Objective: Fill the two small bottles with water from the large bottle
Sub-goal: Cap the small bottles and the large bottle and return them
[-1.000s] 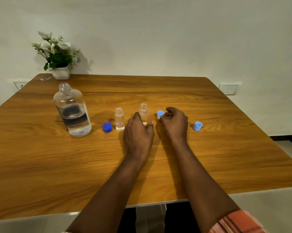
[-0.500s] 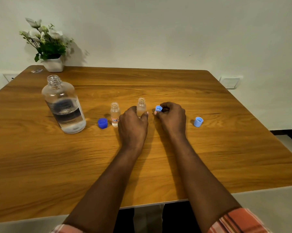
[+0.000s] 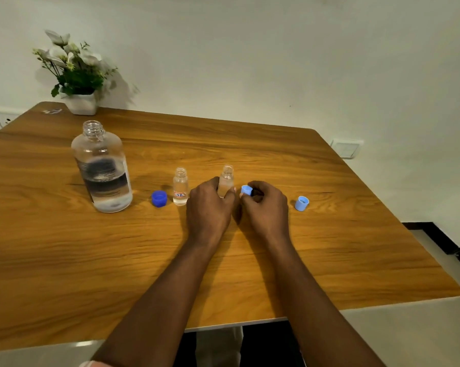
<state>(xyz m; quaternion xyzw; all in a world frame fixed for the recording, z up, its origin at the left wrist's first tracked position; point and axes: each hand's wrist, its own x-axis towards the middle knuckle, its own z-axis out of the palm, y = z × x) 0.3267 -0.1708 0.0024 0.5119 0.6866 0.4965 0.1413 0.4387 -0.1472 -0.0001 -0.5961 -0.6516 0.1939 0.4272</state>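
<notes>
at the far left corner of the wooden table (image 3: 64, 260), as i read the head view from my remote station, a white pot of flowers (image 3: 80, 103) stands against the wall. nearer to me and slightly to the right, the large bottle (image 3: 101, 168) stands upright with its neck uncapped. clear liquid shows in its lower part, and a dark label wraps the body. just right of its base, a dark blue cap (image 3: 159, 198) rests on the table. next comes the first small bottle (image 3: 180, 186), upright and uncapped, with a red-edged label and clear liquid inside. it stands just beside the neighbouring hand without touching it. the left hand (image 3: 209, 207) lies knuckles-up at centre, its fingers curled round the lower body of the second small bottle (image 3: 226, 178). that bottle is upright, with its open neck above the fingers. its base is hidden, and i cannot tell how full it is. close against that hand, the right hand (image 3: 266, 210) pinches a light blue cap (image 3: 246, 190) between thumb and fingertips, just right of the held bottle and below its mouth. farther right, apart from both hands, a second light blue cap (image 3: 301, 203) lies tilted with its opening upward. beyond the table's right edge, a white wall plate (image 3: 346, 148) is set in the wall.
</notes>
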